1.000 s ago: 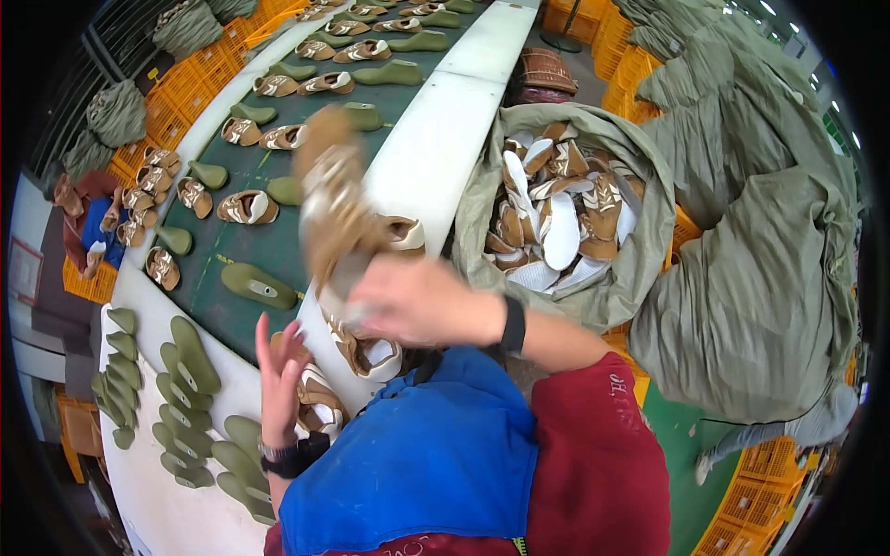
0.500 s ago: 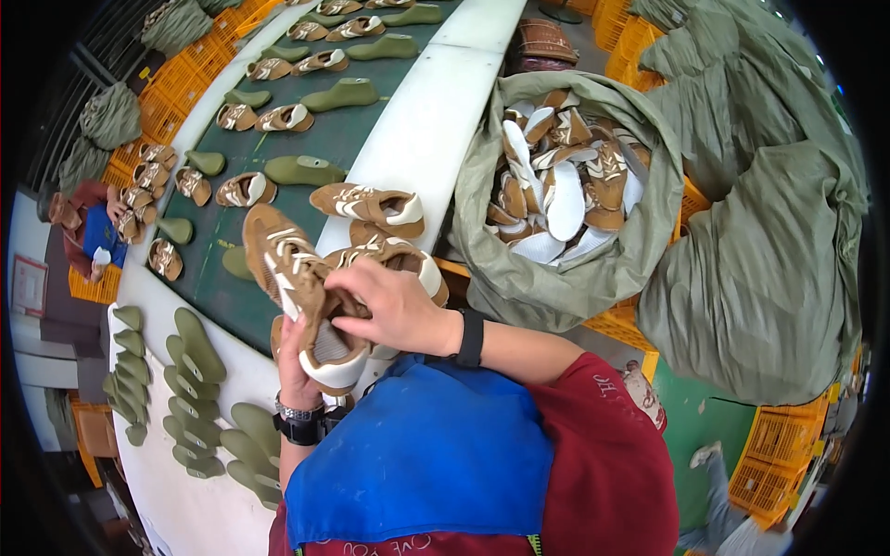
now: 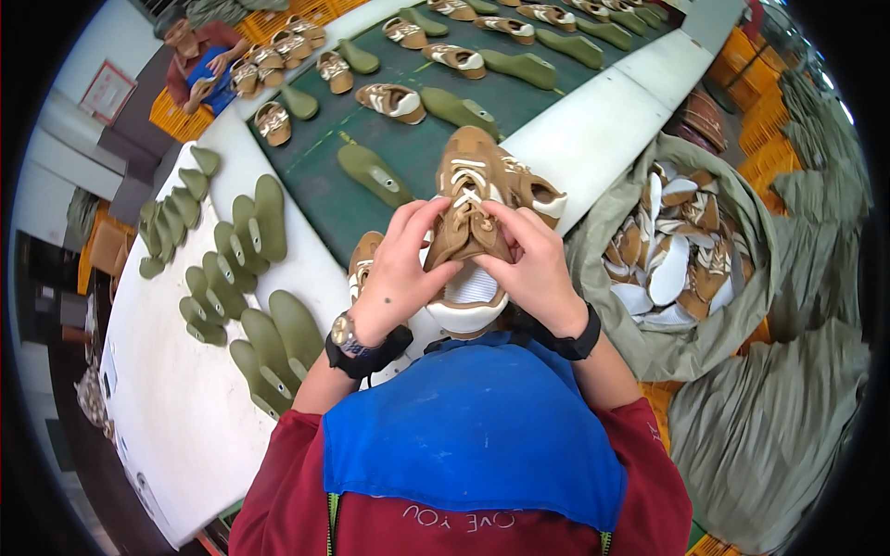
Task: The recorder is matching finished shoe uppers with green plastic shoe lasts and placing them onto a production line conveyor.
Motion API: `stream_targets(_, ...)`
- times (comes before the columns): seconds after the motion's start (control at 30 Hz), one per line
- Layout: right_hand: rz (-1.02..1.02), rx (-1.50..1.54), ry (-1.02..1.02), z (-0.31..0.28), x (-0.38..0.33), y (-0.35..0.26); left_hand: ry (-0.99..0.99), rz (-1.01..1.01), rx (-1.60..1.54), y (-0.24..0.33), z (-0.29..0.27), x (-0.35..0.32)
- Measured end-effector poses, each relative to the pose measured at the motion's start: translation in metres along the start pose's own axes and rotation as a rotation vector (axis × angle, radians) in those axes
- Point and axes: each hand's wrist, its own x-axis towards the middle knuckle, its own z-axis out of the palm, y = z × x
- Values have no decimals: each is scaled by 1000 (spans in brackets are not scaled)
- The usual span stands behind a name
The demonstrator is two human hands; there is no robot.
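One brown lace-up shoe [image 3: 468, 227] is pointing its toe away from the wearer, just beyond the blue apron [image 3: 473, 426]. Left hand [image 3: 399, 273] is grasping its left side, thumb near the tongue; right hand [image 3: 538, 269] is gripping the opposite side by the laces. Another brown shoe [image 3: 540, 196] is lying just beside it, right. Green lasts [image 3: 270, 218] are resting leftward on the white table [image 3: 185, 398]; an open sack [image 3: 593, 310] is holding more shoes, right.
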Motion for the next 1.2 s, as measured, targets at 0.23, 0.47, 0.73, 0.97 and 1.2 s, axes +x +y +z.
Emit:
stream_targets(0.23, 3, 193, 20, 11, 15, 6, 131, 11, -105, -25, -6, -2)
stream_targets(0.47, -37, 101, 59, 21, 23, 15, 104, -24, 202, -29, -14, -12)
stream_targets(0.73, -3, -8, 3, 27, 26, 7, 17, 77, 14, -32, -13, -44)
stream_targets(0.97, -7, 3, -33, 1, 31, 20, 283, -296, 190, -151, -60, -40)
stream_targets(1.2, 190, -129, 142, -43, 1, 54, 442, -401, 315, -315, -86, 0)
